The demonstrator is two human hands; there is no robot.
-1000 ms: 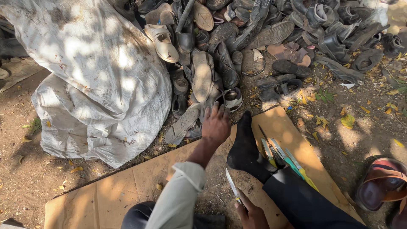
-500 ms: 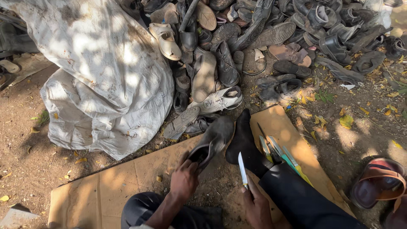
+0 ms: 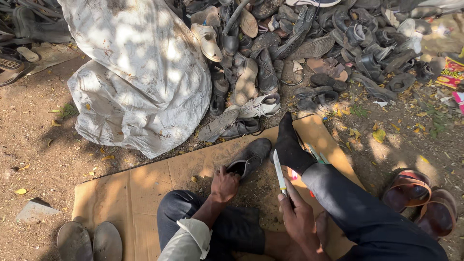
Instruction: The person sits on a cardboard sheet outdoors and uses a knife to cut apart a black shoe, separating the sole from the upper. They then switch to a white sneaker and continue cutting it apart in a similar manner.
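The left hand (image 3: 225,184) grasps the dark shoe (image 3: 250,157) on the cardboard (image 3: 145,183); the right hand (image 3: 300,218) clenches a knife (image 3: 279,172), handle hidden.

A heap of worn shoes (image 3: 309,43) and a bulging white sack (image 3: 140,72) are seen on bare dirt ground (image 3: 38,145), dappled by sunlight; flattened cardboard (image 3: 140,188) is laid out.

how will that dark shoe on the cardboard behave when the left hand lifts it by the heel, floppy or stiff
Probably a bit floppy: the dark shoe looks worn and creased, so its toe may sag when the left hand, gripping its heel opening, lifts it. It looks light for its size, a low slip-on. Lying flat on the cardboard, it seems unlikely to roll.
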